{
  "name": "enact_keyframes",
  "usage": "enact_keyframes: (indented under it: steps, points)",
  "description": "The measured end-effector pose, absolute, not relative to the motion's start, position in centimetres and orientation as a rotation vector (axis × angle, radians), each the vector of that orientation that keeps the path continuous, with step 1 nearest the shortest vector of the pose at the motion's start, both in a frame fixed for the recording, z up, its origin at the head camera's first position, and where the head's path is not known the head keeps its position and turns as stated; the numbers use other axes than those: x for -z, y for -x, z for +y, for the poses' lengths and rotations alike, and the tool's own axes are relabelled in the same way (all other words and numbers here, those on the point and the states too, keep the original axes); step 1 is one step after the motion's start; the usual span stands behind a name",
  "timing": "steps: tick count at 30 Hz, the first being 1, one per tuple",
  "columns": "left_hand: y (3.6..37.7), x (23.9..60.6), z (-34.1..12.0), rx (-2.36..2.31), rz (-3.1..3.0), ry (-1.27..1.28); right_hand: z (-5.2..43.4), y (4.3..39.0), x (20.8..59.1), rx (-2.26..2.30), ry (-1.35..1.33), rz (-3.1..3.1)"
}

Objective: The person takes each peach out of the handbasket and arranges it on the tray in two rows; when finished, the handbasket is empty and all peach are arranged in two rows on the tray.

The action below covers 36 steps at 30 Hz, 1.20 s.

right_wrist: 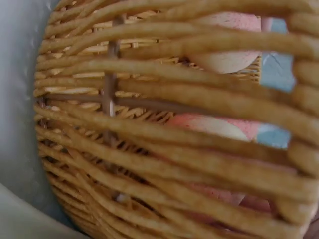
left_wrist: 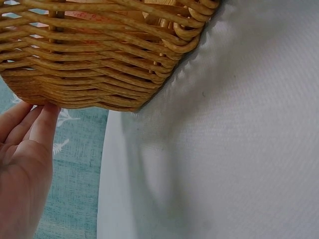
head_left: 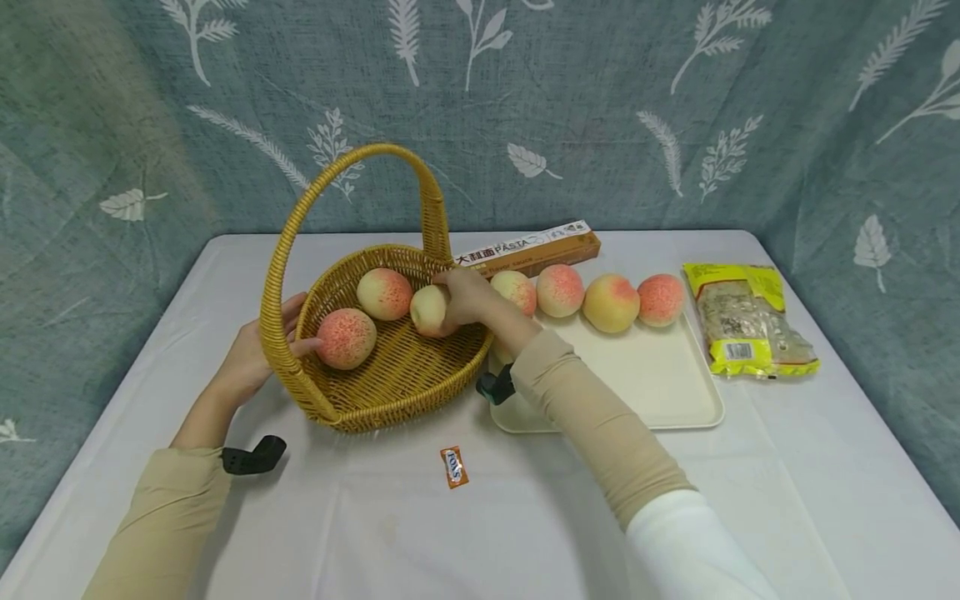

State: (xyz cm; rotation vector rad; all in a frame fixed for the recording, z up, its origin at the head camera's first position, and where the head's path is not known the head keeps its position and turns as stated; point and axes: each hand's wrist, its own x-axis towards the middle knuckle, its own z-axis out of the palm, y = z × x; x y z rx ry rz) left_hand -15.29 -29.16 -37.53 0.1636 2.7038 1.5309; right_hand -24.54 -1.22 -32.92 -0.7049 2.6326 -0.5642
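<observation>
Right grip (head_left: 465,297) pinches a peach (head_left: 427,310) inside the basket (head_left: 397,379); left grip (head_left: 255,354), fingers spread, steadies its rim.

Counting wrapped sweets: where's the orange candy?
Head view: the orange candy lies on the tablecloth, just in front of the basket, between both forearms.

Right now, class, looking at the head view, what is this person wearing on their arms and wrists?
Both arms wear snug tan sleeves. The right sleeve gives way to white fabric near the shoulder. A black strap sits at each wrist: left strap, right strap. Both hands are bare, without gloves or rings visible.
</observation>
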Motion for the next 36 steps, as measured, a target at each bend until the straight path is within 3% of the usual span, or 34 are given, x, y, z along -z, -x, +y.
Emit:
enact_keyframes:
  steps: [18,36]
  points:
    - [15.2,36.9,-28.9,-1.568,2.656,-0.120,-1.2,23.9,33.4,0.679,0.710,2.597]
    - [15.3,37.1,-29.0,-1.564,2.654,-0.151,1.3,22.6,31.7,1.196,0.779,2.538]
